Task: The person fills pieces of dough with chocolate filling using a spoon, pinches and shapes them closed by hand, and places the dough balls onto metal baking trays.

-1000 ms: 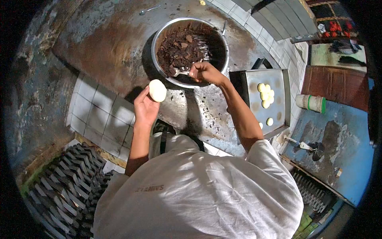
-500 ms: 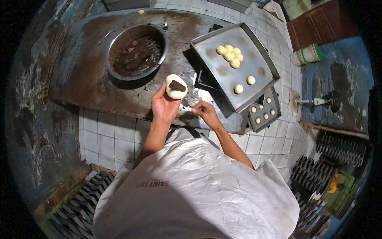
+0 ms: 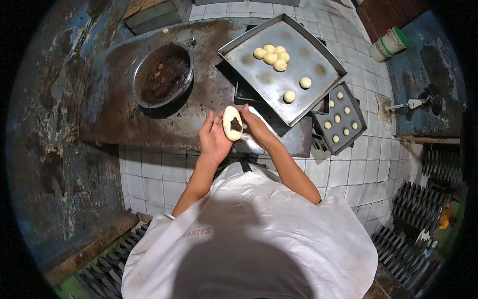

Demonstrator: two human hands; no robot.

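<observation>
A pale piece of dough [image 3: 229, 130] with a dark brown filling in its middle is cupped between my two hands above the table's near edge. My left hand [image 3: 214, 137] supports it from the left and below, thumb upward. My right hand [image 3: 255, 127] presses against its right side, with some fingers hidden behind the dough. The dough looks long and oval, and the filling still shows through the opening. A metal bowl [image 3: 190, 82] holding dark brown crumbly filling stands on the table beyond my left hand.
A large metal tray [image 3: 294, 62] with several dough balls sits at the right of the worn table [image 3: 112, 99]. Lower right is a smaller tray [image 3: 348, 124] with more balls. A lidded bucket [image 3: 387, 46] stands farther right; a dark metal box [image 3: 157, 19] is at the back.
My right hand has come up from the tabletop to the dough's right side. The dough has gone from round to a narrower oval. The view has shifted slightly.
</observation>
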